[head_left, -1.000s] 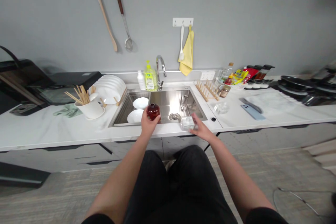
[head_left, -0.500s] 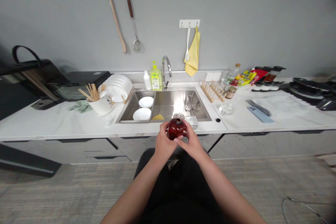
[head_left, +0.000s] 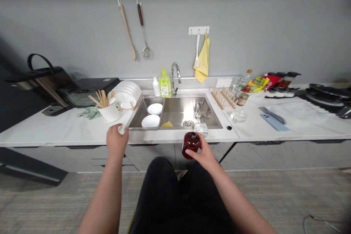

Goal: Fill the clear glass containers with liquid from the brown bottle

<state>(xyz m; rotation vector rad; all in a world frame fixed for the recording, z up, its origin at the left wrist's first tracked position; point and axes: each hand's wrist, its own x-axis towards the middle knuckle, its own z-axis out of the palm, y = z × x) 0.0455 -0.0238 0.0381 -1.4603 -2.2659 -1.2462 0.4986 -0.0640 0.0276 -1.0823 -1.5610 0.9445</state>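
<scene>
My right hand [head_left: 203, 153] is wrapped round a dark red glass bottle [head_left: 191, 145] with a small open neck, held in front of the counter edge below the sink. Off to the left, my left hand [head_left: 117, 139] is over the counter's front edge, its fingers apart and nothing in them. Nearest to it are the white holder [head_left: 109, 112] with wooden chopsticks and the left end of the sink [head_left: 179, 108]. A clear glass block-like item [head_left: 201, 128] sits on the sink's front rim, just behind the bottle.
White bowls [head_left: 150, 121] stand in the sink's left basket. Behind are the faucet [head_left: 175, 76], green soap bottle [head_left: 165, 85] and plates [head_left: 126, 93]. To the right are a wooden rack [head_left: 223, 98], a jar [head_left: 242, 99], a blue phone [head_left: 274, 122] and a black cap [head_left: 229, 128].
My left hand has let go of the red bottle and moved left. My right hand alone holds the bottle, slightly lower and further right. The view has shifted a little.
</scene>
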